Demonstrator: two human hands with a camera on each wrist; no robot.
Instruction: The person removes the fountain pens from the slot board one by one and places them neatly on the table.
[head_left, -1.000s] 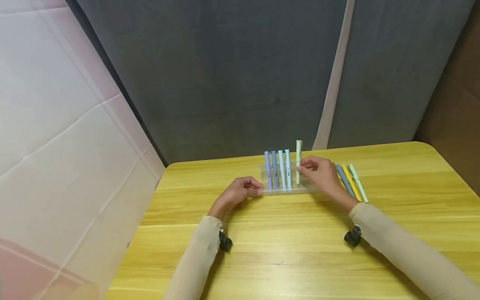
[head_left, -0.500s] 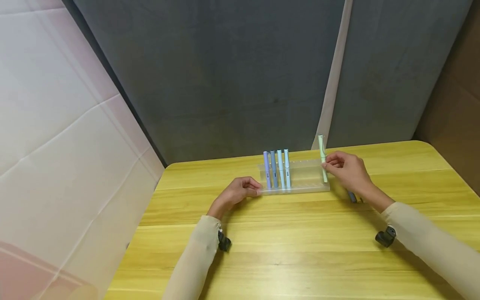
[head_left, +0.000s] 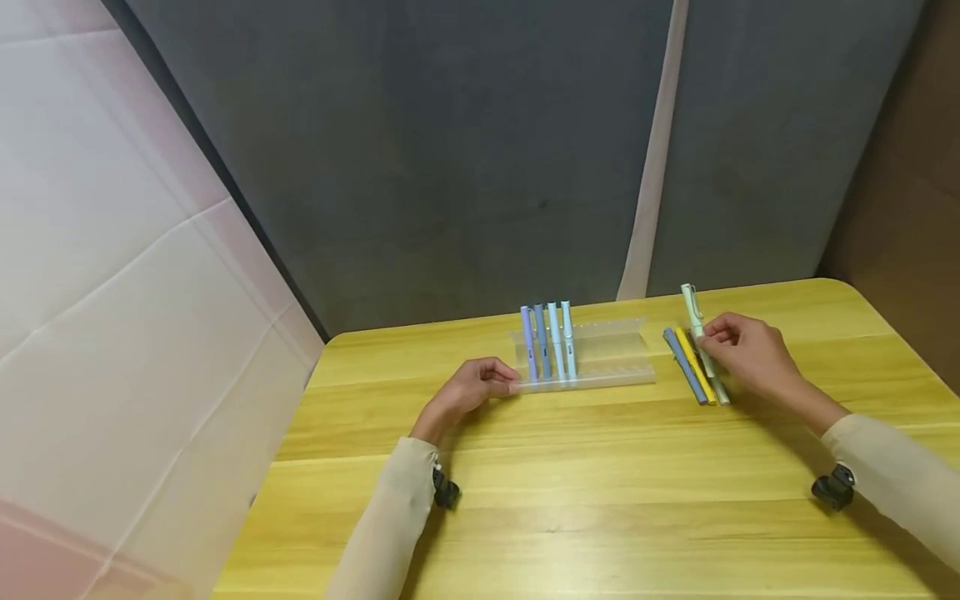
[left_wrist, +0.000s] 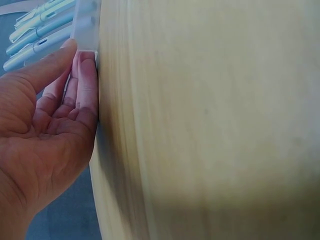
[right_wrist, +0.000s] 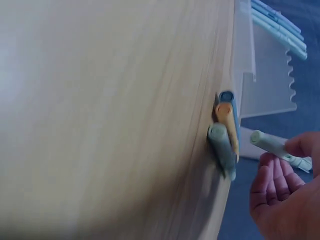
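A clear plastic pen rack (head_left: 607, 354) (left_wrist: 86, 22) (right_wrist: 260, 75) stands on the yellow wooden table (head_left: 570, 483), with several blue and lilac pens (head_left: 547, 342) upright in its left end. My left hand (head_left: 476, 387) (left_wrist: 55, 125) pinches the rack's left end between thumb and fingers. My right hand (head_left: 742, 350) (right_wrist: 285, 195) holds a pale green pen (head_left: 693, 317) (right_wrist: 277, 147) tilted above a blue pen (head_left: 681, 363), a yellow pen (head_left: 694, 365) (right_wrist: 226, 120) and a grey-green pen (right_wrist: 222, 150) lying right of the rack.
Grey fabric panels (head_left: 450, 150) close off the back, and a pale pink sheet (head_left: 112, 275) hangs at the left. The table's near part (head_left: 600, 533) is bare wood. A brown surface (head_left: 915, 208) rises at the far right.
My right hand has lifted the pale green pen out of the rack and carried it right, over the pens lying on the table. The left hand has stayed on the rack.
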